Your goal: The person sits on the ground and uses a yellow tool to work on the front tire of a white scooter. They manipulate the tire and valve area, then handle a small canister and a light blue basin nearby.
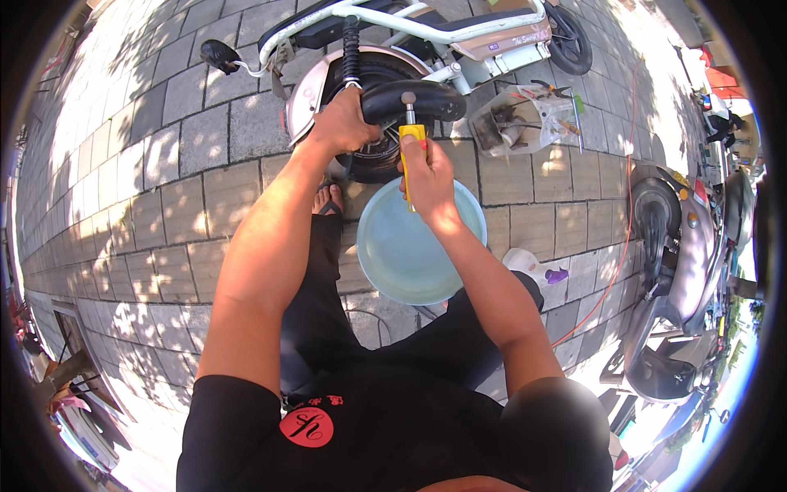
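My left hand (344,125) is closed around a black inner tube (443,100), beside the rear wheel (375,170) of a white-framed electric scooter (492,37) lying on its side. In my right hand (432,176) is a yellow-handled tool (413,131) with a metal shaft and a rounded brownish head. That head lies over the tube's surface; whether it presses on it I cannot tell. Below my right hand stands a round light-blue basin (410,254) on the paving. The wheel is partly hidden by the tube and my left hand.
A translucent container (492,148) with assorted tools and parts sits right of the wheel. A white round item with a purple piece (557,276) lies near my right knee. An orange-red cord (630,205) runs across the paving toward a parked scooter (693,254) at the right.
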`<state>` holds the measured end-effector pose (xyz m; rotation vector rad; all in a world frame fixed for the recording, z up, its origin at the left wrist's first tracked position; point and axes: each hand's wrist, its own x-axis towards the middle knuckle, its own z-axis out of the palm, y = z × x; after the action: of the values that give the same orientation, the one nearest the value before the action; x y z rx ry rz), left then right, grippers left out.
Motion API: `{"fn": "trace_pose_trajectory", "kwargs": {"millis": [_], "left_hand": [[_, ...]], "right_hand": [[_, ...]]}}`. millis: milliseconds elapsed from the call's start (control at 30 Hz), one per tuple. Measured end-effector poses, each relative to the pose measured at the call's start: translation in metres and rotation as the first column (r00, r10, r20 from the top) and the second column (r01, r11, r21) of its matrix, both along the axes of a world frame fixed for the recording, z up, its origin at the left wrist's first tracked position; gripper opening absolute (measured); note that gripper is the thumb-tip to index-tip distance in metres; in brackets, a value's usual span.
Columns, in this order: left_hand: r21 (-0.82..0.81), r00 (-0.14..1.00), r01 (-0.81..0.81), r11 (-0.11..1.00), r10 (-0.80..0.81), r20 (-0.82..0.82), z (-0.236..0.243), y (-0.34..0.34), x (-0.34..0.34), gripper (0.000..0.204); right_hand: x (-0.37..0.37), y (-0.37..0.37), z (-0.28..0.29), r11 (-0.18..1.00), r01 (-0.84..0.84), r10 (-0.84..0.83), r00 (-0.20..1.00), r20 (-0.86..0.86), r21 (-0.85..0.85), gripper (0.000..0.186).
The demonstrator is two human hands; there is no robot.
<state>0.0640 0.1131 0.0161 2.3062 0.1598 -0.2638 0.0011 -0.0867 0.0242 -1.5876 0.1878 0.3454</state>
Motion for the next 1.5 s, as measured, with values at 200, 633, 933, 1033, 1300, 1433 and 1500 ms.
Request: {"fn": "trace_pose_trajectory", "kwargs": {"millis": [200, 633, 933, 1033, 1300, 1433, 1500], "left_hand": [[0.01, 1.0, 0.018, 1.0, -0.018, 0.026, -0.003, 0.001, 0.001, 0.072], [-0.015, 1.0, 0.015, 1.0, -0.015, -0.004, 0.004, 0.001, -0.001, 0.069], [-0.027, 0.999, 0.033, 0.999, -0.033, -0.005, -0.003, 0.002, 0.001, 0.07], [-0.016, 0.999, 0.028, 0.999, -0.027, 0.018, -0.008, 0.003, 0.002, 0.072], [-0.027, 0.999, 0.045, 0.999, -0.045, 0.023, -0.008, 0.001, 0.002, 0.073], [-0.109, 0.998, 0.06, 0.992, -0.061, -0.004, 0.005, 0.0, -0.003, 0.069], [-0.117, 0.999, 0.043, 0.992, -0.041, 0.023, 0.002, -0.001, -0.004, 0.067]], "right_hand": [[0.003, -0.007, 0.003, 0.999, -0.001, 0.001, 1.0, -0.01, -0.048, 0.041], [0.006, -0.003, 0.007, 0.998, -0.038, 0.034, 0.996, -0.079, -0.045, 0.041], [0.004, -0.007, 0.008, 0.994, -0.079, 0.073, 0.993, -0.088, -0.07, 0.041], [-0.001, -0.012, 0.01, 0.991, -0.092, 0.081, 0.99, -0.117, -0.099, 0.041], [0.004, -0.013, 0.007, 0.991, -0.099, 0.094, 0.994, -0.06, -0.086, 0.041], [0.005, -0.003, 0.007, 0.986, -0.139, 0.137, 0.99, -0.028, -0.087, 0.043], [0.004, 0.0, 0.001, 0.978, -0.163, 0.167, 0.986, 0.027, -0.127, 0.044]]}}
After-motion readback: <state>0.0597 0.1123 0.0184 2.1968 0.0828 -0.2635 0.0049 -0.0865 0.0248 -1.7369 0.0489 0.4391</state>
